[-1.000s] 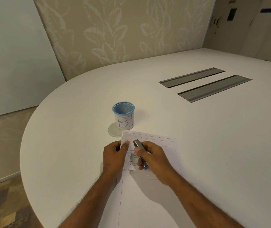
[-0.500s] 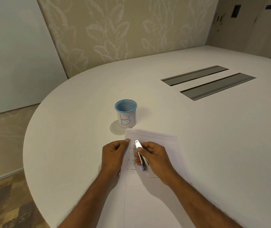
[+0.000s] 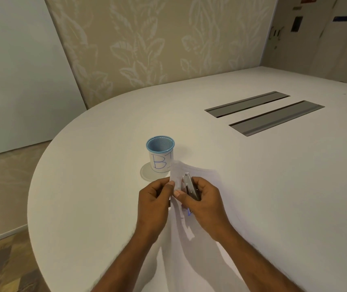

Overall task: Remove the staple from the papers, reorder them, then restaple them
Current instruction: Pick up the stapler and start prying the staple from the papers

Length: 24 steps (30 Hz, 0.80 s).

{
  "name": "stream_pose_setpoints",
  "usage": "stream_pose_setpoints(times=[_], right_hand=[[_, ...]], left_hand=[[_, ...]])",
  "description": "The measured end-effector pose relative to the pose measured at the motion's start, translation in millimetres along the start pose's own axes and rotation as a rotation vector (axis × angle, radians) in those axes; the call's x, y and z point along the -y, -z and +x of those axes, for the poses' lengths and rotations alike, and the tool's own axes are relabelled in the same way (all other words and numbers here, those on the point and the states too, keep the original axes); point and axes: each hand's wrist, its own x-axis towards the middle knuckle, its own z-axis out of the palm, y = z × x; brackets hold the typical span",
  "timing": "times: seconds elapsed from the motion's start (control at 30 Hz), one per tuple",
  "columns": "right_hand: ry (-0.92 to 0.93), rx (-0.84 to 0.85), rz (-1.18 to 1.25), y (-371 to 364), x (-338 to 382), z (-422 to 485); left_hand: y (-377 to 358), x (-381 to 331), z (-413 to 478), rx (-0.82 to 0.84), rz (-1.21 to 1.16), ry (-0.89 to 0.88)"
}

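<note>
Nearest the camera, two bare forearms reached in from the bottom edge over the white table (image 3: 273,186). The papers (image 3: 198,239) lay on the table under & between the arms, w/ the far left corner lifted off the surface; print on them was too blurred to read. L hand (image 3: 153,199) pinched that raised corner btwn thumb & fingers, grip clenched on the papers. R hand (image 3: 206,201) was just beside it, almost touching, grip closed round a slim silver stapler (image 3: 189,187) w/ a blue bit showing at its near end; the stapler's far tip stuck up past the fingers, tilted, right next to the lifted corner. Couldn't tell whether the tip touched the paper, & the staple itself was too small to make out. Just beyond the hands, touching or nearly touching the papers' far left corner, stood an upright blue mesh cup (image 3: 160,153) w/ a white label marked "B" in blue, sitting on a round grey disc (image 3: 147,172). Further off to the right, well apart from the cup, two long grey slots (image 3: 273,114) were set flush in the table. Behind the table rose a beige leaf-pattern wall (image 3: 147,49).
</note>
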Motion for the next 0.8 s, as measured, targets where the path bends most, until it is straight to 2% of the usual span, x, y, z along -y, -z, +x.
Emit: stream_pose_setpoints(times=[0.27, 0.4, 0.47, 0.6, 0.7, 0.8], right_hand=[[0.277, -0.083, -0.119, 14.4, 56.5, -4.4], [0.331, -0.102, -0.095, 25.9, 89.3, -10.7], [0.32, -0.055, -0.042, 37.3, 106.2, -12.8], [0.282, 0.137, -0.038, 65.8, 136.9, -8.1], [0.231, 0.3, -0.035, 83.0, 156.1, -2.9], [0.135, 0.391, -0.007, 92.4, 166.1, 2.9]], left_hand=[[-16.5, -58.7, -23.6, 0.05, -0.073, -0.249], [-20.3, -83.0, -33.7, 0.027, -0.11, -0.312], [-16.2, -97.3, -33.7, 0.014, -0.013, -0.391], [1.6, -138.5, -14.5, -0.005, 0.359, -0.629], [13.6, -166.2, 5.2, 0.153, 0.531, -0.617], [20.5, -189.7, 15.5, 0.515, 0.501, -0.383]])
